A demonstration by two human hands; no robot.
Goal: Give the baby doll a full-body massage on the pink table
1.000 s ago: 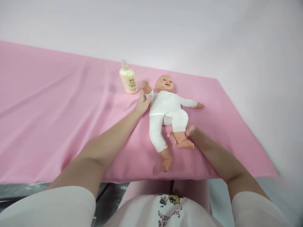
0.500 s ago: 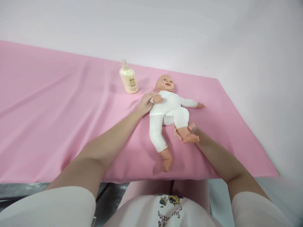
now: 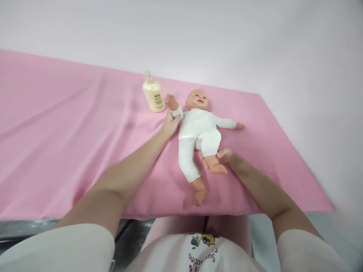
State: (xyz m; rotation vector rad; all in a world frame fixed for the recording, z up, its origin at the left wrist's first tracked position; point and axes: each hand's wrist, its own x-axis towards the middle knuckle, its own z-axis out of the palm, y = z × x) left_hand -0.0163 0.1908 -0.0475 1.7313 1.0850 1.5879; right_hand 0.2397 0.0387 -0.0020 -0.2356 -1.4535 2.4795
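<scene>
- how will the doll [image 3: 200, 122] handle?
- likely light, with soft limbs; best held by those. it lies face-up, straight ahead at twelve o'clock, on the surface [image 3: 85, 151].
- and the hands?
- left hand [image 3: 171, 122], nine o'clock, curled round one arm [image 3: 178, 112]; right hand [image 3: 225, 155], four o'clock, round an ankle [image 3: 210, 161].

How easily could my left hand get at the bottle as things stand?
Probably yes, once free: the bottle stands just beyond the left hand, and nothing seems to block its near side. That hand is holding the doll's arm, though, and the doll's raised hand is close to the bottle.
</scene>
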